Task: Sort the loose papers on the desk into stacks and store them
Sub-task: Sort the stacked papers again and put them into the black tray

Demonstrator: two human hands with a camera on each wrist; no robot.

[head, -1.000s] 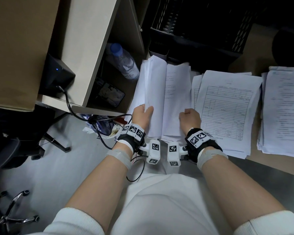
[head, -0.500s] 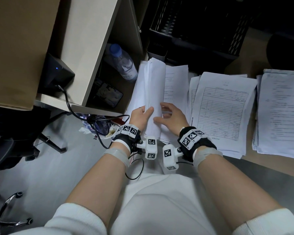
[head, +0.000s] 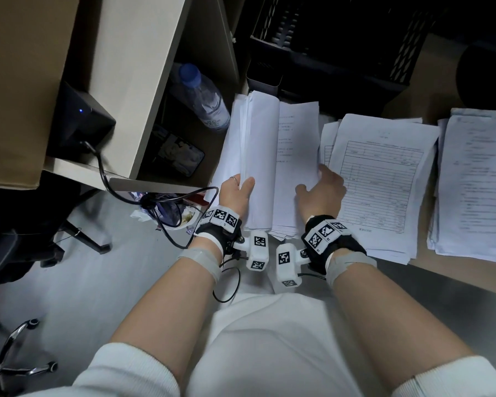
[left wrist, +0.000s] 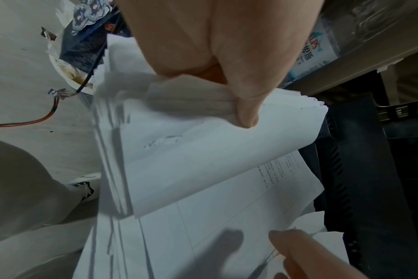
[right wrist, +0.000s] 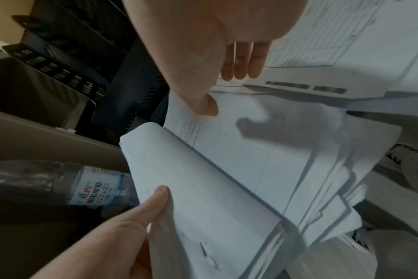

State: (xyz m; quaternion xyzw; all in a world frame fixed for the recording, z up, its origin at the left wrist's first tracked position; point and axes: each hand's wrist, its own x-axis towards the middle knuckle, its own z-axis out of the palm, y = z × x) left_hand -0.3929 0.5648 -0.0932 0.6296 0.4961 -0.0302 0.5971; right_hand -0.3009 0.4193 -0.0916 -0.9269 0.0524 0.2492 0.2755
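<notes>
Brown desk (head: 430,262) under the camera, black file trays (head: 327,47) at twelve o'clock. At centre, the left paper stack (head: 295,156) lies on the desk's left end. The left hand (head: 235,193) pinches a lifted bundle of sheets (head: 258,156), thumb on top, fingers curled beneath, turned up toward nine o'clock. The right hand (head: 322,190) rests flat on the page below, fingers straight, tips reaching the form stack (head: 384,179) at two o'clock. Another paper stack (head: 476,181) sits at three o'clock. A water bottle (head: 201,98) lies at eleven o'clock.
</notes>
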